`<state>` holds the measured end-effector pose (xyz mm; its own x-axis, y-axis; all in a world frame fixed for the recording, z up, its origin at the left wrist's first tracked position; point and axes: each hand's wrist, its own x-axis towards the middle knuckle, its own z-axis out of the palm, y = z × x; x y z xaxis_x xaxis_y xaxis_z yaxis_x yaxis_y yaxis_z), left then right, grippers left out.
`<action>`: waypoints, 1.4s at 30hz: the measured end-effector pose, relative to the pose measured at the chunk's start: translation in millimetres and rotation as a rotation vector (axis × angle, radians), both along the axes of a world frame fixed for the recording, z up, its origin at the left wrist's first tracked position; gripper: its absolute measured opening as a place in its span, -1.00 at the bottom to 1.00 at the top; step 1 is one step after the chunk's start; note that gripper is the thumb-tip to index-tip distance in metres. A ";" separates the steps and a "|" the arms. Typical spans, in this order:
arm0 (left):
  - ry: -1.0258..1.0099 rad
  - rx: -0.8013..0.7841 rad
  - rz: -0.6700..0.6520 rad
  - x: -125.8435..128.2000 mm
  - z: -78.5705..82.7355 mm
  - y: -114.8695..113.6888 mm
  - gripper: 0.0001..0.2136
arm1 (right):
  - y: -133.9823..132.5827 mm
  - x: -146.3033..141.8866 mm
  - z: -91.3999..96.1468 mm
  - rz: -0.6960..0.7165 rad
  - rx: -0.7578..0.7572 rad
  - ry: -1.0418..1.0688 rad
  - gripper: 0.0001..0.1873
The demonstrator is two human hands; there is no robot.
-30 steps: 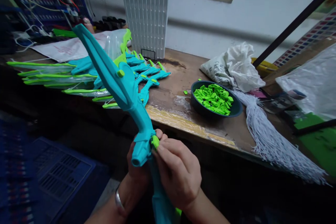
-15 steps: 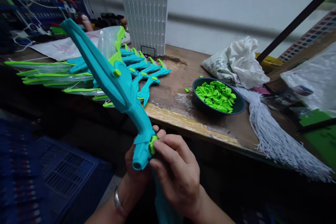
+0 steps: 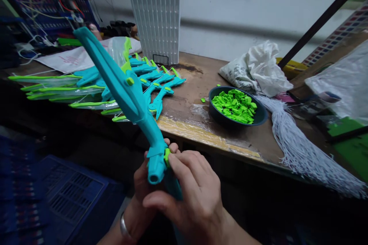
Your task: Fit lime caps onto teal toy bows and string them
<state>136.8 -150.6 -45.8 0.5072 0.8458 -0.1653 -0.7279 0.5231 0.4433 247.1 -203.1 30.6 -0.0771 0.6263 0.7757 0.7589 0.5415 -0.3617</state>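
Observation:
My left hand is wrapped round the grip of a teal plastic toy bow, tilted up to the left; its lower part is partly hidden by my hands. A small lime-green plastic cap sits against the side of the bow near its round hollow end. The bent fingers of my right hand press on this cap, while its thumb reaches across toward my left hand. Another green cap shows on the bow's upper part. Similar toy bows with green limbs and strings lie on the table behind.
On the brown table stands a dark bowl heaped with green plastic pieces. A bundle of white strings hangs over the right edge. White sacks lie behind it. A blue crate stands low at left.
My right thumb has moved off the bow and out to the left, over my left hand. The fingers stay at the green cap. The bow's upper tip appears slightly lower and farther right.

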 end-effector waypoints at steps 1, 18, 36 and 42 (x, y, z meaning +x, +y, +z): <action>0.002 0.006 0.011 -1.9 7.7 0.2 -0.61 | 0.9 -1.1 5.3 -0.065 0.018 -0.045 -0.39; 0.690 0.552 -0.183 -14.9 3.9 9.9 -0.58 | -12.4 48.9 -51.1 0.118 -0.678 0.176 -0.61; 1.060 0.668 -0.530 32.5 -47.6 -18.9 -0.47 | -84.8 75.7 -119.1 0.047 -1.020 0.620 -0.70; 1.142 0.706 -0.486 35.7 -54.3 -22.7 -0.48 | -91.0 101.8 -132.4 0.141 -1.151 0.575 -0.63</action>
